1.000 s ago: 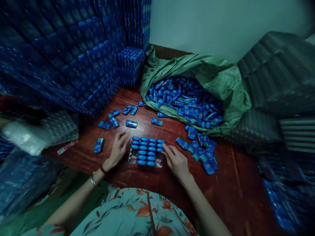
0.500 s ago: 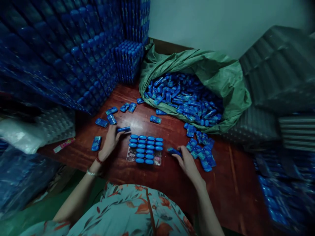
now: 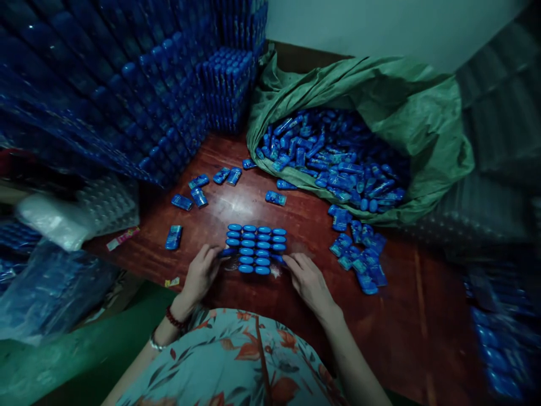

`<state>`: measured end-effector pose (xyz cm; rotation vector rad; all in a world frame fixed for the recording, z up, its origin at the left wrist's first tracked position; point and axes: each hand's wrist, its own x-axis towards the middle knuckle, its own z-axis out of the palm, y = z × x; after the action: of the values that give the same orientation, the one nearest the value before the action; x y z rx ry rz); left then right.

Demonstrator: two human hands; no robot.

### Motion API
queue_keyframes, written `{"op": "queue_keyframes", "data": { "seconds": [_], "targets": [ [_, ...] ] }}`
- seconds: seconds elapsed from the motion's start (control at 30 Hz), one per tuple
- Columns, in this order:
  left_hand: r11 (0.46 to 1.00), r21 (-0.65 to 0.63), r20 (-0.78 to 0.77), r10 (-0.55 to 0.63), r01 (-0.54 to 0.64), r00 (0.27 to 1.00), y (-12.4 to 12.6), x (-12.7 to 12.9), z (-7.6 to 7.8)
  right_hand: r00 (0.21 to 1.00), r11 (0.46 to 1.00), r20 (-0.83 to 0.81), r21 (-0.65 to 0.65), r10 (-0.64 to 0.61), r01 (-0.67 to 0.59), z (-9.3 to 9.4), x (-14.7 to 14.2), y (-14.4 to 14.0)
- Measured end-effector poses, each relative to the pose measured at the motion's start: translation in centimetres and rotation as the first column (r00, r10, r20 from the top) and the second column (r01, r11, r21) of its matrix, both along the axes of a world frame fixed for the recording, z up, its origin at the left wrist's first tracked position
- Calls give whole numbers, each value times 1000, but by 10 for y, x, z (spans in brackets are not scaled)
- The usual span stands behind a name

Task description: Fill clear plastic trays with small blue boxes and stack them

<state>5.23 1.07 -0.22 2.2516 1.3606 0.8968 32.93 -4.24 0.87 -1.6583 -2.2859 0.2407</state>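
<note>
Blue-case tray [image 3: 256, 248]: both hands [image 3: 202, 273] [image 3: 308, 279] returned, fingers gripping its 2 near corners.

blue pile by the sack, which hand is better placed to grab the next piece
Right. The right hand lies between the tray and the pile; the left hand sits across the tray.

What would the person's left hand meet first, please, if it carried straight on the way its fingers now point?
The left hand points up and right, so it would probably first meet the tray of blue containers, whose near left corner its fingertips already seem to touch.
</note>
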Motion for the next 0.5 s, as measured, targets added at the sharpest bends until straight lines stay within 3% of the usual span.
{"op": "queue_keyframes", "data": {
  "seconds": [0.17, 0.33, 0.5],
  "targets": [
    [979, 46, -167, -188, 199, 968, 8, -1, 0, 992, 994, 117, -102, 47, -35, 11, -4, -1],
    [916, -36, -284, -392, 399, 875, 21, 0, 8, 985, 989, 159, -139, 64, -42, 26, -26, 10],
    [938, -1, -277, -333, 346, 901, 20, -2, 2, 967, 988, 246, -150, 68, -31, 29, -42, 17]
  ]
}}
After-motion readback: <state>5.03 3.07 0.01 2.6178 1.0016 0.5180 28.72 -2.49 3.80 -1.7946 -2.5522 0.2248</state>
